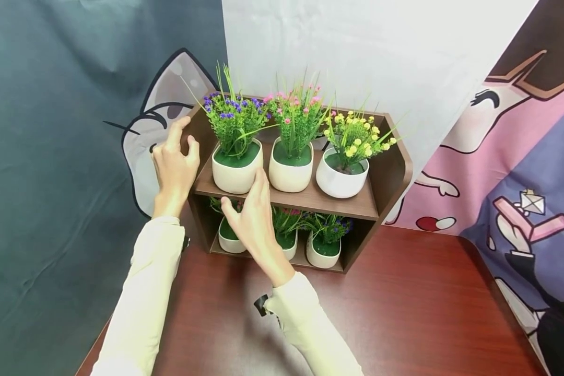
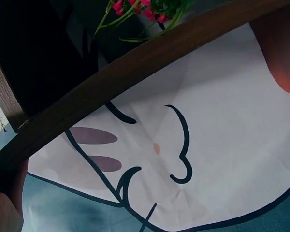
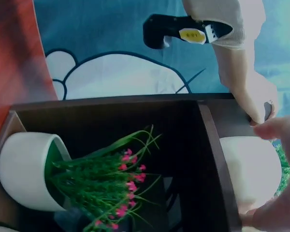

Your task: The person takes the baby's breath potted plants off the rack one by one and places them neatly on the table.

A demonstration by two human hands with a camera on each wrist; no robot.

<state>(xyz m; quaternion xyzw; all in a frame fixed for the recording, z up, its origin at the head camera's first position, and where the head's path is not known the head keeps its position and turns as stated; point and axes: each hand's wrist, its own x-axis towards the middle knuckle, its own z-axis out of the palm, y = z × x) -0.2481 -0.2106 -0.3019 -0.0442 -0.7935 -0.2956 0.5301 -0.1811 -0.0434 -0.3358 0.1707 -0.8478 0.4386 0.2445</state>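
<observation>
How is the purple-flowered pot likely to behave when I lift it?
The purple-flowered pot may feel slippery, since it looks smooth and rounded. Its thin greenery will probably bend if brushed. Its squat, wide body should resist tipping.

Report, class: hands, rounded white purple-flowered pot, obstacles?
Left hand at brown shelf's left panel. Right hand at purple-flowered pot, upright, top tier. Possible obstacle: pink-flowered white pot, close right.
</observation>
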